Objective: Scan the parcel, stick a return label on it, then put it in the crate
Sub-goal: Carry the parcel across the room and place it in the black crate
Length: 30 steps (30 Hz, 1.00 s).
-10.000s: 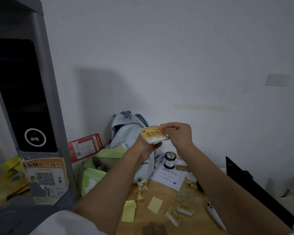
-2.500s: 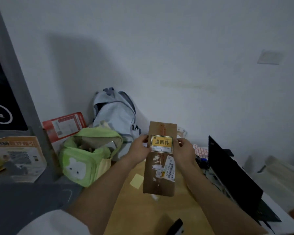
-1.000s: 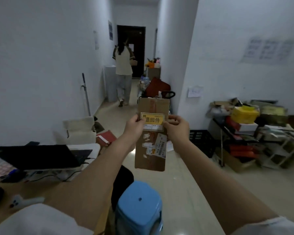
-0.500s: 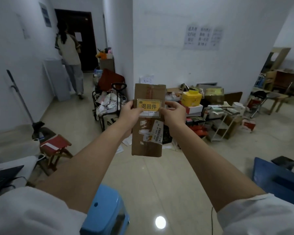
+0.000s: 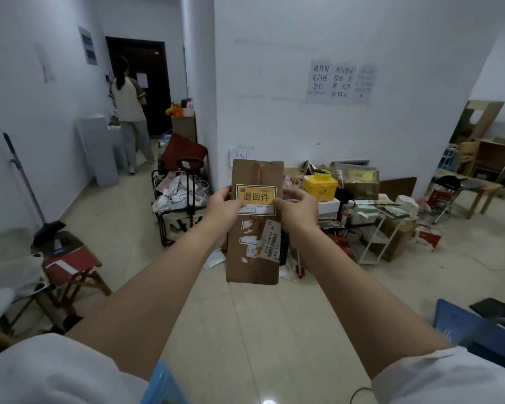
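Observation:
I hold a flat brown cardboard parcel [image 5: 254,258] upright at arm's length in the middle of the view. A yellow return label [image 5: 256,196] is stuck on its upper half, and a white barcode sticker sits lower down. My left hand [image 5: 223,208] grips the parcel's left edge beside the label. My right hand [image 5: 296,209] grips the right edge, thumb on the label's corner. A dark crate shows only as a sliver [image 5: 283,249] on the floor behind the parcel, mostly hidden.
A black trolley [image 5: 181,205] full of cables stands left of the parcel. A cluttered rack with a yellow box [image 5: 319,185] is on the right. A red stool [image 5: 70,266] is at left, a blue stool [image 5: 164,386] below me. A person [image 5: 129,112] walks down the corridor.
I have turned from the desk to face the room, holding the labelled parcel in both hands the whole time. In the last half second the view shifted slightly; the grip is unchanged.

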### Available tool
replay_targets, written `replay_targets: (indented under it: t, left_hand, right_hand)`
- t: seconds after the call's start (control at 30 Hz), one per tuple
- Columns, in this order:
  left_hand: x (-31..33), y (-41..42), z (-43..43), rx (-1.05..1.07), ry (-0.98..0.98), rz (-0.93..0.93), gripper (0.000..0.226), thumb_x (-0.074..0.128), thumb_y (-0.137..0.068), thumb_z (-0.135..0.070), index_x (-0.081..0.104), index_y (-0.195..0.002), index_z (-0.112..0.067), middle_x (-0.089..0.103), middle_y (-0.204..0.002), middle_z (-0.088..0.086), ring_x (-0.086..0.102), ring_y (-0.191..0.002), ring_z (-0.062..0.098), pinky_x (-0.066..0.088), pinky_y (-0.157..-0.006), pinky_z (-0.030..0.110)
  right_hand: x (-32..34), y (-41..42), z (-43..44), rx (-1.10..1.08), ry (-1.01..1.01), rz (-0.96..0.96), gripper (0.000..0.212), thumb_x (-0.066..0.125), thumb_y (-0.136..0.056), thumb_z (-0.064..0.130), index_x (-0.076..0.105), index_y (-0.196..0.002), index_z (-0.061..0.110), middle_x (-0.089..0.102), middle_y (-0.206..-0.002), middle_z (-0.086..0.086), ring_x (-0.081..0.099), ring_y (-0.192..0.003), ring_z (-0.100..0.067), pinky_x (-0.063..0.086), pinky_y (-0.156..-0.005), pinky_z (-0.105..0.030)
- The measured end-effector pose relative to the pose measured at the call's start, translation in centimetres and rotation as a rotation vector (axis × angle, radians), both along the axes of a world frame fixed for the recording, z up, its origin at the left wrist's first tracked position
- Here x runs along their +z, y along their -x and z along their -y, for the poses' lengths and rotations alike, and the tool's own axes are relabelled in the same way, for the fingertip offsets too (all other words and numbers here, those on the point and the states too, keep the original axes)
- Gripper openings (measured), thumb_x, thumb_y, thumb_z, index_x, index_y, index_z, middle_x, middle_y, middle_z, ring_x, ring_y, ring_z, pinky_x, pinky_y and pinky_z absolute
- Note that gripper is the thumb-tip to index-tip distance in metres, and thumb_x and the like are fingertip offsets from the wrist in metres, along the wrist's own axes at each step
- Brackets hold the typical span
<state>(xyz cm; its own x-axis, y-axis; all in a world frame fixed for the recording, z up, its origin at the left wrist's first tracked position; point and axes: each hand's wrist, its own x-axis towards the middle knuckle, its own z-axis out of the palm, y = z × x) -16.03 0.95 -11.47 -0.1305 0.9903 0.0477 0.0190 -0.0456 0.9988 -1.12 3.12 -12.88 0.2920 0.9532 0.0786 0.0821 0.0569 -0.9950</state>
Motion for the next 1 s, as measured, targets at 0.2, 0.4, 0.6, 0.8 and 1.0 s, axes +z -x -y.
replay_targets:
  t: [0.2, 0.4, 0.6, 0.8, 1.0]
  left_hand:
    - [-1.0, -3.1, -4.5, -0.018, 0.016, 0.031, 0.023, 0.051, -0.091, -0.003, 0.057, -0.100, -0.024, 0.067, -0.088, -0.004, 0.068, -0.077, 0.016, 0.055, -0.061, 0.029]
    - [-2.4, -4.9, -11.7, -0.027, 0.026, 0.049, 0.024, 0.052, -0.090, -0.003, 0.060, -0.099, -0.024, 0.068, -0.088, -0.006, 0.069, -0.076, 0.013, 0.055, -0.057, 0.026]
    - [-1.9, -5.7, -22.8, -0.041, 0.012, 0.029, 0.027, 0.051, -0.090, -0.004, 0.060, -0.109, -0.021, 0.067, -0.087, -0.007, 0.067, -0.072, 0.008, 0.050, -0.044, 0.015]
    - [-0.9, -6.0, -35.3, -0.028, 0.029, -0.013, 0.025, 0.052, -0.089, -0.003, 0.062, -0.105, -0.020, 0.069, -0.098, 0.001, 0.068, -0.086, 0.019, 0.057, -0.071, 0.033]
    - [-1.1, -7.7, -45.6, -0.033, 0.000, -0.063, 0.021, 0.050, -0.090, -0.015, 0.065, -0.103, -0.022, 0.072, -0.101, 0.001, 0.070, -0.088, 0.020, 0.059, -0.081, 0.038]
  right_hand:
    - [-1.1, -3.1, -4.1, -0.029, 0.033, -0.029, 0.022, 0.070, -0.082, 0.020, 0.063, -0.100, 0.030, 0.071, -0.090, 0.001, 0.072, -0.070, -0.018, 0.063, -0.064, -0.042]
    - [-2.1, -4.7, -11.2, -0.039, 0.043, -0.021, 0.017, 0.070, -0.082, 0.017, 0.065, -0.095, 0.027, 0.074, -0.090, -0.002, 0.073, -0.069, -0.019, 0.063, -0.063, -0.040]
    - [-1.3, -5.2, -21.6, -0.058, 0.030, -0.037, 0.016, 0.070, -0.083, 0.019, 0.062, -0.092, 0.029, 0.072, -0.086, 0.001, 0.072, -0.066, -0.015, 0.061, -0.057, -0.035]
    - [0.8, -5.5, -33.0, 0.016, 0.027, -0.042, 0.025, 0.061, -0.090, 0.019, 0.061, -0.115, 0.021, 0.072, -0.103, -0.005, 0.071, -0.079, -0.019, 0.060, -0.061, -0.035]
    - [1.1, -6.8, -41.7, 0.029, 0.044, -0.073, 0.032, 0.054, -0.094, 0.016, 0.056, -0.126, 0.016, 0.067, -0.093, 0.001, 0.068, -0.074, -0.013, 0.050, -0.050, -0.022]
